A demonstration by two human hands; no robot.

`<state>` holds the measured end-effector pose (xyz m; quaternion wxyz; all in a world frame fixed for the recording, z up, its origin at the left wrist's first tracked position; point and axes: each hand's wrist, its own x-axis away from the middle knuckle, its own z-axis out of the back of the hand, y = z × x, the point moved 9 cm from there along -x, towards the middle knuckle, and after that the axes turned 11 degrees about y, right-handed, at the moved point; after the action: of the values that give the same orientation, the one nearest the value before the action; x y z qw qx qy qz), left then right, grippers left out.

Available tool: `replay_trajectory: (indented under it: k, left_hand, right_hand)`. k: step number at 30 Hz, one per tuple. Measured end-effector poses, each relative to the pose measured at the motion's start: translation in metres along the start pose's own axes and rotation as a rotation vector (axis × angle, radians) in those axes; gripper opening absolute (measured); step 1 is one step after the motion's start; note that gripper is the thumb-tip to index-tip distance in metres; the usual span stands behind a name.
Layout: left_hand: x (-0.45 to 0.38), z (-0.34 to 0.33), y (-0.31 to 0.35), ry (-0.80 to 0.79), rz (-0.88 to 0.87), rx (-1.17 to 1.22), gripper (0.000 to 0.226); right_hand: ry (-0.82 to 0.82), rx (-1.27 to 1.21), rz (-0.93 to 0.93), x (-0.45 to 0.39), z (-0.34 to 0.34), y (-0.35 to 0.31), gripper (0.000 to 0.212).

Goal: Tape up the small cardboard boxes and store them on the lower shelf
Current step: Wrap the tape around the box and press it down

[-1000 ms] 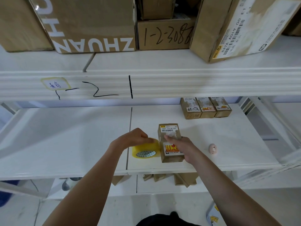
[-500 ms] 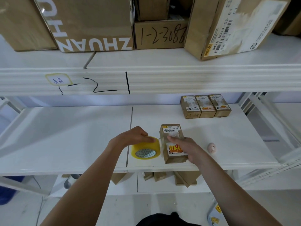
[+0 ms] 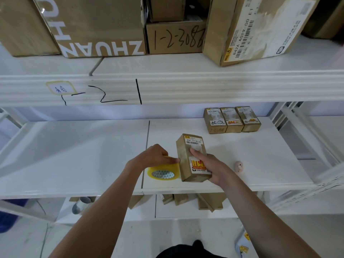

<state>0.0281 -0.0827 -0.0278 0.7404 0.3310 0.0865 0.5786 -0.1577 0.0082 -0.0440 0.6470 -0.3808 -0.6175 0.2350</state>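
**Box held down beside the tape roll on the white shelf**

A small cardboard box (image 3: 192, 158) lies near the front edge of the white shelf (image 3: 74, 155), a little right of the seam between its two panels. Its top face carries a white barcode label at the far end and a red and yellow sticker at the near end. The right hand (image 3: 210, 166) wraps around the box's right side, with a finger laid across the top face between the two labels, so the hand is grasping the box and pressing it down.

Just left of the box sits a roll of yellowish clear tape (image 3: 163, 171), lying flat on the shelf and touching or nearly touching the box's left wall. The left hand (image 3: 155, 155) is over the roll with its fingers curled, fingertips at the box's left edge. They seem to pinch something there, but whether it is the tape's end cannot be told.

Farther back and to the right, three small boxes (image 3: 231, 119) stand side by side in a row, touching each other. A small pinkish egg-shaped object (image 3: 238, 166) rests on the shelf to the right of the held box, apart from it. On the upper shelf (image 3: 186, 86) sit large cartons (image 3: 96, 25). Below the front edge, more brown boxes (image 3: 195, 201) show on a lower level.
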Motion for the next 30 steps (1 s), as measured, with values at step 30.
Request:
replay_trajectory:
  k: [30]
  left_hand:
    - [0.002, 0.002, 0.012, -0.009, -0.021, 0.095, 0.054]
  right_hand:
    - [0.12, 0.182, 0.051, 0.0, 0.003, -0.001, 0.053]
